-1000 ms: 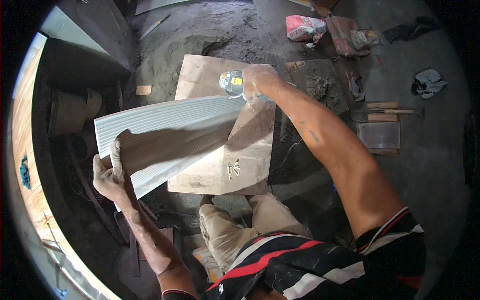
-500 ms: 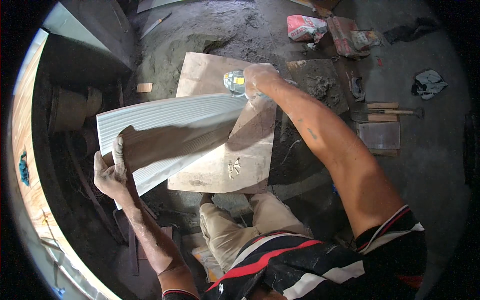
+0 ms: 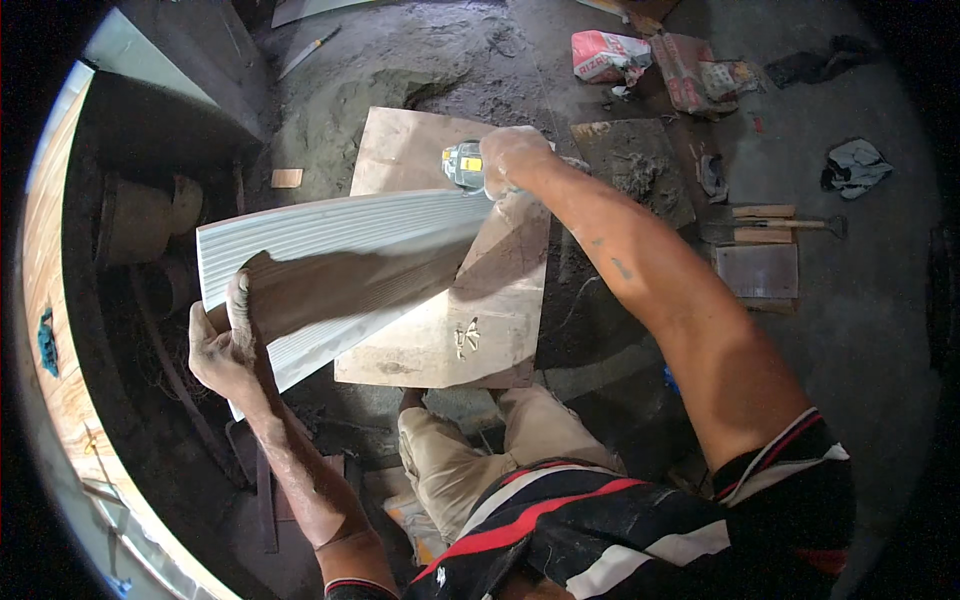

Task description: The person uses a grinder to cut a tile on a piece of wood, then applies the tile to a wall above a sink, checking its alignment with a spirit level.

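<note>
My left hand [image 3: 231,355] grips the near left end of a pale panel [image 3: 340,225] with fine ribs, its thumb lying over the ribbed face. The panel slants across a wooden board [image 3: 415,150], its left end jutting past the board's edge. At the panel's far right end, my right hand [image 3: 516,160] is closed around a compact power tool [image 3: 464,165] with a grey body and yellow label; its exact kind is unclear. Dust coats the right hand. Several small pale pieces [image 3: 467,338] lie on the board nearer to me.
A shovel [image 3: 820,226] lies on the floor at right, beside wood pieces and a square plate [image 3: 765,270]. Farther back are torn bags [image 3: 610,57] and a cement-smeared board [image 3: 635,165]. A knife-like tool [image 3: 308,52] rests far left; buckets [image 3: 135,215] stand at left.
My right hand and the power tool have shifted slightly left along the panel's far edge. The left hand stays on the panel, which has barely moved.
</note>
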Demonstrator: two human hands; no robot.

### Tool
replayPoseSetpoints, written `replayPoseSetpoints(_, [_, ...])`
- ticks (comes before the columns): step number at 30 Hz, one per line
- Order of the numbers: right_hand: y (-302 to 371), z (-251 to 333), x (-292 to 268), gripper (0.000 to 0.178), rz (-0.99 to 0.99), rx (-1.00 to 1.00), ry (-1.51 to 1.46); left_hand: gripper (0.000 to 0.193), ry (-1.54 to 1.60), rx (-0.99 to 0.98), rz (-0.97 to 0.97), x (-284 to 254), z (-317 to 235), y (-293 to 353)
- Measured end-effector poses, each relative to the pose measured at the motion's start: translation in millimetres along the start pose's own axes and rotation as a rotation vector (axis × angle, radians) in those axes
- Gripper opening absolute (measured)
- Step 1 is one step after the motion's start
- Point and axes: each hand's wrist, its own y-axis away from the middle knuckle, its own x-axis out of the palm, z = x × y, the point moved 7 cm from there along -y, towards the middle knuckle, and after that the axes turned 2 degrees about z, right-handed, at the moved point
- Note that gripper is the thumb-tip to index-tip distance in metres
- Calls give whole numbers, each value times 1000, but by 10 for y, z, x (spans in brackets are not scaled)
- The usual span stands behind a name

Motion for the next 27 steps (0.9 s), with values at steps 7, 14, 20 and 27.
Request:
replayPoseSetpoints(7, [-46,-43,35,43,-13,-7,13,48,-43,3,22,12,8,-20])
replayPoseSetpoints(14, [-81,-66,35,45,-19,24,-4,46,-57,115,-10,6,-24,-20])
replayPoseSetpoints(20, [-52,-17,29,43,-14,-14,19,46,-6,-47,23,36,-78,-13])
replayPoseSetpoints(27, [-89,-25,4,40,-43,-20,38,46,-23,-42,24,7,3,-11])
